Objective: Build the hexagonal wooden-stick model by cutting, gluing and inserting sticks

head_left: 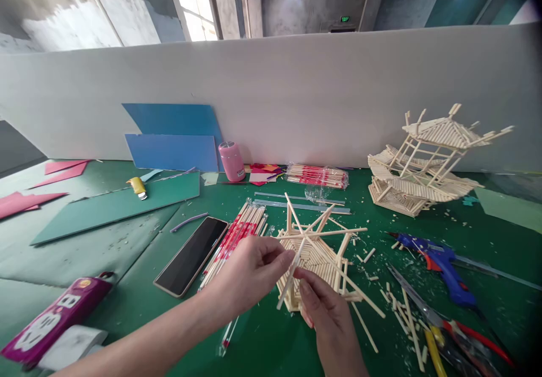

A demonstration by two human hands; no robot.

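Note:
In the middle of the table stands a small framework of pale wooden sticks (315, 253), with a lattice floor and several sticks crossing in a star on top. My left hand (258, 270) reaches over its left side, thumb and fingers pinched at a slanting wooden stick (285, 292). Just below and right of it, my right hand (326, 315) is closed, its fingertips pressed together close to that same stick at the framework's front. What lies between the right fingertips is hidden. The framework's front is partly covered by both hands.
A finished-looking stick pavilion (423, 162) stands back right. A blue glue gun (440, 261), pliers (444, 332) and stick offcuts lie right. Leftward are bundled sticks (237, 230), a phone (192, 257), a yellow cutter (138, 187) and a purple pouch (59, 318). A pink canister (231, 161) stands behind.

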